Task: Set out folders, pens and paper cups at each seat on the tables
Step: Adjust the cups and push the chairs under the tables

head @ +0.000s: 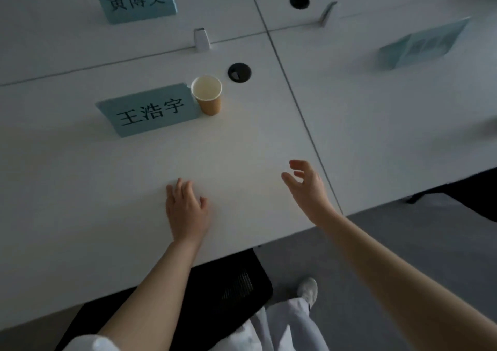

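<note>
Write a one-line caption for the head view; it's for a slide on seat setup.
Both empty hands, left hand and right hand, hover over the table near a paper cup beside a name card.

Your paper cup (206,94) stands on the table (242,146) touching the right end of the near name card (149,110), a cable hole (239,72) just behind it.

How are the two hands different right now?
The left hand lies palm-down, flat on the white table; the right hand is turned on edge. The left hand's fingers are together; the right hand's fingers are spread and curled. Both hands are empty.
</note>
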Tool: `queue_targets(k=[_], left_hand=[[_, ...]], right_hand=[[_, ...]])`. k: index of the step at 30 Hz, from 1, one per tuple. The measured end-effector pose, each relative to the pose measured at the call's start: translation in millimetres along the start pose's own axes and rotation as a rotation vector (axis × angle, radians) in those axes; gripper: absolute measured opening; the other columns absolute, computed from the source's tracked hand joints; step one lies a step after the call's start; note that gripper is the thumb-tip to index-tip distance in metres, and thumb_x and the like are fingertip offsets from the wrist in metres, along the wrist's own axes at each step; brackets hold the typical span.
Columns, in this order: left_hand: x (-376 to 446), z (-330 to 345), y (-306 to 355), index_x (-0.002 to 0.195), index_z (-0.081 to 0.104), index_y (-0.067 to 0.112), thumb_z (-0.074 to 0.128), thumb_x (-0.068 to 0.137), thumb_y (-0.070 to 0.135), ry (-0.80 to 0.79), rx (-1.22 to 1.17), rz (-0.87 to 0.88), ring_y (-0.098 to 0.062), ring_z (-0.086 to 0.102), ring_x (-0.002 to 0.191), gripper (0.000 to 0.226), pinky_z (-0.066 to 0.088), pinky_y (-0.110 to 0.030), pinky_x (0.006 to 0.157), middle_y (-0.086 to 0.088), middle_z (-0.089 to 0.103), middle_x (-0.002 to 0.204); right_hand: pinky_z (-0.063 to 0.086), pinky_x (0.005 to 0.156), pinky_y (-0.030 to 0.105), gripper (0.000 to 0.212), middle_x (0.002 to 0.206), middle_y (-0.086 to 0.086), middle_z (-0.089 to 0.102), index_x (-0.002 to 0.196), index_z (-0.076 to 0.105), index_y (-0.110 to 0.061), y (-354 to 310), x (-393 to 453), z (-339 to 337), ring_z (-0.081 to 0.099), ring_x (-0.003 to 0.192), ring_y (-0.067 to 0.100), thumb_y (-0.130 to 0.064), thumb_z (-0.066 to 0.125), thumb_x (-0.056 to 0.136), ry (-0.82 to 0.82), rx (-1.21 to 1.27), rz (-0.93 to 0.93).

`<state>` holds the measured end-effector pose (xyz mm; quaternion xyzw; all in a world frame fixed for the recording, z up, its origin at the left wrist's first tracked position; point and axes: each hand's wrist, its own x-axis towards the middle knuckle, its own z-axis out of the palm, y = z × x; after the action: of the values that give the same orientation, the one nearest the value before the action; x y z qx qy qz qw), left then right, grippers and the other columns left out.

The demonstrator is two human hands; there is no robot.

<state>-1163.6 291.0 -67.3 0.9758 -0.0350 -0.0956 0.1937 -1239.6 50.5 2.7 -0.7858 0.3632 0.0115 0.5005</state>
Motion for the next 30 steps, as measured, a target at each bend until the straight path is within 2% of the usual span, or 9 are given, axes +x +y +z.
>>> queue_targets(k=[2, 4, 8, 12, 14, 18, 21, 26, 30], left_hand=[[-21, 7, 24, 0.114, 0.059, -0.01, 0.057, 0.075, 0.009, 0.007, -0.071, 0.091, -0.05, 0.051, 0.118, 0.044, 0.044, -0.054, 0.101, -0.029, 0.059, 0.121], [-47, 21, 59, 0.111, 0.061, -0.01, 0.06, 0.074, 0.004, 0.004, -0.128, 0.156, -0.046, 0.057, 0.11, 0.04, 0.048, -0.05, 0.095, -0.028, 0.063, 0.111], [-100, 51, 140, 0.122, 0.059, -0.001, 0.062, 0.083, 0.003, -0.086, -0.234, 0.188, -0.034, 0.05, 0.119, 0.039, 0.04, -0.038, 0.099, -0.018, 0.06, 0.121], [-157, 89, 229, 0.118, 0.06, 0.003, 0.062, 0.084, 0.003, -0.114, -0.291, 0.264, -0.03, 0.053, 0.112, 0.034, 0.041, -0.035, 0.097, -0.013, 0.063, 0.113], [-189, 109, 276, 0.119, 0.06, 0.005, 0.061, 0.086, 0.004, -0.138, -0.334, 0.304, -0.027, 0.054, 0.109, 0.033, 0.042, -0.034, 0.096, -0.011, 0.063, 0.111], [-233, 140, 345, 0.124, 0.058, 0.009, 0.058, 0.089, 0.007, -0.216, -0.39, 0.35, -0.02, 0.052, 0.112, 0.036, 0.036, -0.02, 0.092, -0.006, 0.061, 0.112], [-252, 156, 386, 0.125, 0.057, 0.01, 0.057, 0.089, 0.007, -0.255, -0.385, 0.395, -0.016, 0.049, 0.112, 0.036, 0.028, -0.008, 0.087, -0.006, 0.061, 0.113], [-247, 180, 447, 0.123, 0.058, 0.011, 0.057, 0.088, 0.008, -0.257, -0.374, 0.39, -0.019, 0.051, 0.113, 0.035, 0.028, -0.01, 0.088, -0.007, 0.062, 0.113], [-221, 204, 503, 0.123, 0.056, 0.012, 0.055, 0.09, 0.01, -0.235, -0.387, 0.368, -0.018, 0.049, 0.113, 0.033, 0.031, -0.015, 0.088, -0.003, 0.06, 0.114]], right_hand=[[0.045, 0.098, 0.032, 0.039, 0.13, 0.0, 0.053, 0.127, 0.05, -0.015, 25, -20, -32, 0.051, 0.119, 0.015, -0.024, 0.061, 0.091, -0.011, 0.058, 0.027], [0.046, 0.1, 0.036, 0.037, 0.126, 0.002, 0.057, 0.126, 0.052, -0.014, 54, -34, -71, 0.053, 0.118, 0.016, -0.02, 0.062, 0.09, 0.018, 0.092, 0.039], [0.05, 0.094, 0.037, 0.033, 0.111, 0.004, 0.066, 0.12, 0.057, -0.012, 111, -54, -151, 0.062, 0.105, 0.017, -0.013, 0.065, 0.088, 0.112, 0.107, 0.079], [0.051, 0.093, 0.043, 0.034, 0.114, 0.007, 0.066, 0.118, 0.059, -0.01, 161, -68, -232, 0.063, 0.106, 0.023, -0.012, 0.068, 0.085, 0.142, 0.04, 0.036], [0.052, 0.093, 0.041, 0.034, 0.114, 0.006, 0.067, 0.118, 0.059, -0.01, 183, -74, -276, 0.063, 0.107, 0.019, -0.01, 0.067, 0.085, 0.168, 0.034, 0.012], [0.052, 0.091, 0.036, 0.035, 0.102, -0.008, 0.064, 0.12, 0.057, -0.014, 211, -79, -345, 0.063, 0.102, 0.013, -0.012, 0.065, 0.086, 0.196, -0.006, -0.023], [0.052, 0.092, 0.038, 0.036, 0.104, -0.007, 0.064, 0.119, 0.058, -0.018, 227, -78, -387, 0.064, 0.103, 0.014, -0.011, 0.065, 0.085, 0.228, 0.017, -0.016], [0.053, 0.089, 0.031, 0.034, 0.105, -0.006, 0.064, 0.119, 0.057, -0.019, 241, -52, -441, 0.063, 0.1, 0.012, -0.011, 0.063, 0.087, 0.255, 0.075, -0.019], [0.05, 0.096, 0.032, 0.035, 0.107, -0.006, 0.064, 0.121, 0.056, -0.02, 246, -2, -481, 0.06, 0.109, 0.008, -0.012, 0.063, 0.088, 0.22, 0.083, -0.013]])
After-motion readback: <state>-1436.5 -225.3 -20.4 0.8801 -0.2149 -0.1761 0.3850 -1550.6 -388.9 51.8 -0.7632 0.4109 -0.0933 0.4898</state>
